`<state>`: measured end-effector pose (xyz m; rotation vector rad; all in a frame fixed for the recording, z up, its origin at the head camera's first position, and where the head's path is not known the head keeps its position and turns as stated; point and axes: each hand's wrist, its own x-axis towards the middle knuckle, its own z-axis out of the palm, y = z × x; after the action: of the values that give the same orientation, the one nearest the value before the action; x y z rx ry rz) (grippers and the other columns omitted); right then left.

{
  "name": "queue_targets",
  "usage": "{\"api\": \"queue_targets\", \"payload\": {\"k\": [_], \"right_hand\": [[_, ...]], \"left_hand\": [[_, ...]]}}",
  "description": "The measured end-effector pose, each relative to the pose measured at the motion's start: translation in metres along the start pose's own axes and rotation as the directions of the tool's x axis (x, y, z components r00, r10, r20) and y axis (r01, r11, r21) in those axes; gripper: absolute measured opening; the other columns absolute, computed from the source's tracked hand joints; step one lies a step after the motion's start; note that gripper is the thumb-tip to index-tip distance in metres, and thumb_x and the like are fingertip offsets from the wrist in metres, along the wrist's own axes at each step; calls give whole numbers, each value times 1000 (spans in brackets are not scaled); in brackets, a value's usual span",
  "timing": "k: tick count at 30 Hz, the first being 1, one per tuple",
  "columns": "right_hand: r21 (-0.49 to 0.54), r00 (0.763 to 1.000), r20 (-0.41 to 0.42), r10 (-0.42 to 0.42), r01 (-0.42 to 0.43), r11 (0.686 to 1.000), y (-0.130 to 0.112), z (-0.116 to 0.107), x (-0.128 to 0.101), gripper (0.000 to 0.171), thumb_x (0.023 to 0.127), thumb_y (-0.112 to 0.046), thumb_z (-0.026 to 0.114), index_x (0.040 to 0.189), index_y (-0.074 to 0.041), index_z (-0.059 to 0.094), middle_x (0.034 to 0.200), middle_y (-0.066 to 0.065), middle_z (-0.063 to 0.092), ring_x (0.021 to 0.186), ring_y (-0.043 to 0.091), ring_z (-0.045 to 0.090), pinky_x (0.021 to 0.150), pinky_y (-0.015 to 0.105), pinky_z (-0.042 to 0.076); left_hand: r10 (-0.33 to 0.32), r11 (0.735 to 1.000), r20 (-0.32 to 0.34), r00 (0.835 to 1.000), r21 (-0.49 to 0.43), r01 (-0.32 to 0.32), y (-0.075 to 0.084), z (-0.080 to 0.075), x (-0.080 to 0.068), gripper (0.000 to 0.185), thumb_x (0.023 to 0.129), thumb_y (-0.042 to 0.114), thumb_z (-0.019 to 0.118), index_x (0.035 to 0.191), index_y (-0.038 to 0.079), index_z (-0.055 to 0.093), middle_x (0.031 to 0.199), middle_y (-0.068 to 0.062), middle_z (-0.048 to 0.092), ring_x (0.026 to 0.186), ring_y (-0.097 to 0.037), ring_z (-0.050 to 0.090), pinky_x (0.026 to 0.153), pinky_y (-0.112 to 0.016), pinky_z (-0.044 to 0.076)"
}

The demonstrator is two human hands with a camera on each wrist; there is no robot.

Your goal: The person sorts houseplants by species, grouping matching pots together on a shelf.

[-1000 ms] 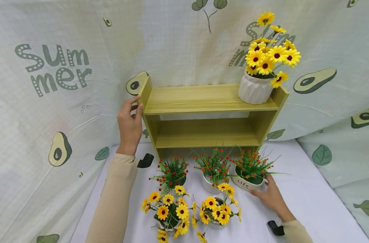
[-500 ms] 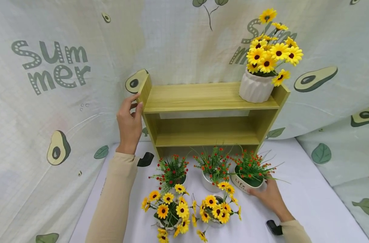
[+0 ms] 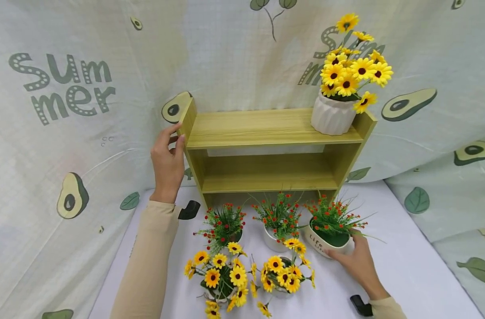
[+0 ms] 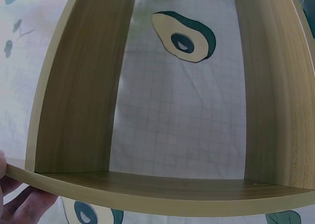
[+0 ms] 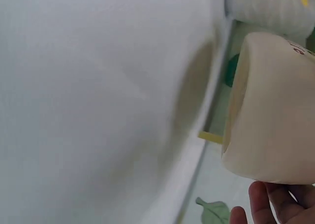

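Note:
My left hand [image 3: 168, 166] pinches the upper left side panel of a wooden two-tier shelf [image 3: 262, 128]. In the left wrist view, that hand's fingers [image 4: 32, 207] lie at the panel's edge. At the right, my right hand [image 3: 358, 261] grips an oval cream flowerpot [image 3: 322, 246] with "Life" lettering and red-flowered greenery. The right wrist view shows the pot [image 5: 275, 111] raised off the white cloth, its base visible and a shadow beside it. On the shelf's top right stands a white fluted pot [image 3: 332, 117] of yellow daisies.
A red-flowered plant [image 3: 224, 223] and a white pot with red flowers [image 3: 272, 239] stand before the shelf. Nearer are two pots of yellow daisies, one left [image 3: 220, 279] and one right [image 3: 282, 277]. A printed curtain [image 3: 87, 146] hangs behind the white table [image 3: 406, 266].
My right hand and the cream flowerpot have shifted slightly right and nearer relative to the shelf, the pot turning a little. My left hand stays on the shelf. The head view has shifted slightly.

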<state>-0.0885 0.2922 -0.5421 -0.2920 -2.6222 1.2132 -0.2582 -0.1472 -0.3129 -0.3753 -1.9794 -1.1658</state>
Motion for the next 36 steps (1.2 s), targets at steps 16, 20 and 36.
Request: {"api": "queue_targets", "payload": {"k": [16,20,36], "right_hand": [[88,980,-191,-55,72,994,-81,-37,-6,102,70,-12,96,153,11,41,148,35,44,141,55,38,116,73,27],[101,964,-242,-107,135,986,-94,-36,8,95,69,-10,95,149,9,48,144,31,48,137,49,41,114,68,30],[-69,844,-398,-360,364,929,-113,-10,71,90,71,-23,97,146,3,55,133,28,61,119,52,48,103,65,32]], "left_hand": [[20,1000,-26,999,-5,-21,-3,-2,4,30,105,5,65,135,-2,68,131,-21,69,107,-38,72,73,-7,45],[37,999,-20,999,9,-37,-4,-2,4,31,106,7,64,135,-3,67,131,-21,69,106,-39,73,73,-7,45],[-3,1000,-8,1000,-2,3,-3,1,0,32,105,5,65,136,-2,67,132,-20,69,109,-36,71,75,-6,46]]}}
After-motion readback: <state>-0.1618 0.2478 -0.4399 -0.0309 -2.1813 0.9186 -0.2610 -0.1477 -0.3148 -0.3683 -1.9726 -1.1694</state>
